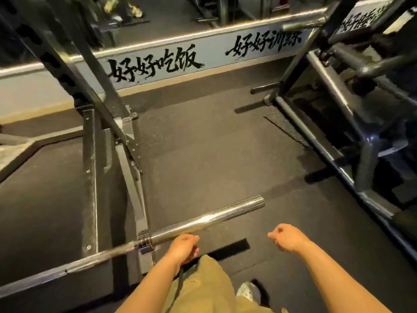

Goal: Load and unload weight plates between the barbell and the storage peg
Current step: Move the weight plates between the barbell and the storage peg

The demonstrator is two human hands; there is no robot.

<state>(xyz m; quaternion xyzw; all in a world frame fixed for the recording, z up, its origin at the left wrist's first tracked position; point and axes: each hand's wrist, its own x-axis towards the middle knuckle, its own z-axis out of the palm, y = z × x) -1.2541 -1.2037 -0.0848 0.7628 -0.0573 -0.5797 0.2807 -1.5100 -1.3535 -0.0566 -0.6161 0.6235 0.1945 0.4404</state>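
The barbell's chrome sleeve (209, 219) juts out bare from the rack, with no plate on it, its tip pointing right and away from me. My left hand (183, 247) hangs just in front of the sleeve near the collar, fingers loosely curled, holding nothing. My right hand (287, 237) hovers to the right of the sleeve's end, also loosely curled and empty. A dark horizontal peg (265, 88) sticks out from the machine frame at the far right. No weight plate shows clearly in view.
The black power rack upright and base (90, 177) stand at left. A black and chrome machine frame (334, 123) fills the right side. Dark rubber floor (214, 143) lies between them. A low grey wall with painted characters (158, 64) runs along the back.
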